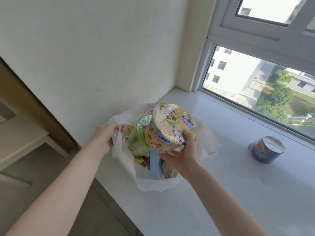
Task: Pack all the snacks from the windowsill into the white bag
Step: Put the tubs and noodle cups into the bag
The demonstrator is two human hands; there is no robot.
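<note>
Yellow noodle bowl held over the open white bag on the windowsill.

Head view: the right hand [181,155] has its grip closed on 1 tilted yellow noodle bowl [170,127] above the white bag [126,160] at the windowsill [238,184] left end; the left hand [106,136] pinches the bag's rim; 1 blue cup [265,149] lies near the window edge.
</note>
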